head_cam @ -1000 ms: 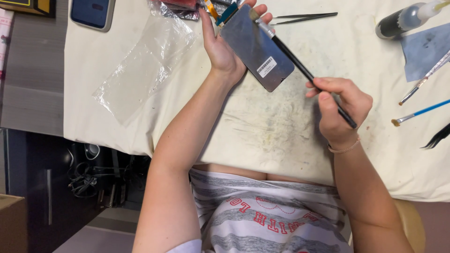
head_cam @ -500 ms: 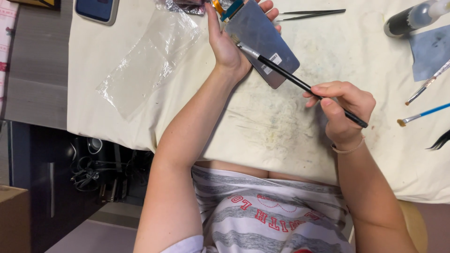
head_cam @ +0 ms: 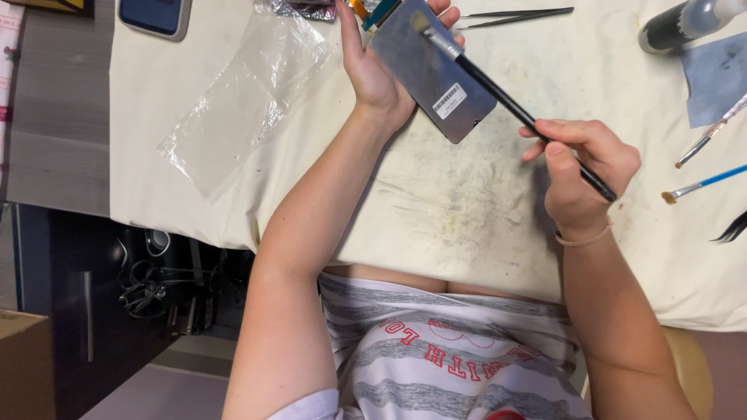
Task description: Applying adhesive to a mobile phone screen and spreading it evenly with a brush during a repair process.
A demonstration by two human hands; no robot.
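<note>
My left hand holds a grey rectangular phone screen panel tilted above the cream work cloth, with a small white sticker near its lower corner and a coloured flex strip at its top edge. My right hand grips a long black-handled brush. The brush's bristle tip rests on the upper part of the panel's grey back.
A clear plastic bag lies left of my left arm. A phone sits at the top left. Black tweezers lie beyond the panel. A dark bottle, blue cloth and more brushes lie at the right.
The brush tip has slid up along the panel's back toward its top end. My left hand and the panel have stayed nearly in place.
</note>
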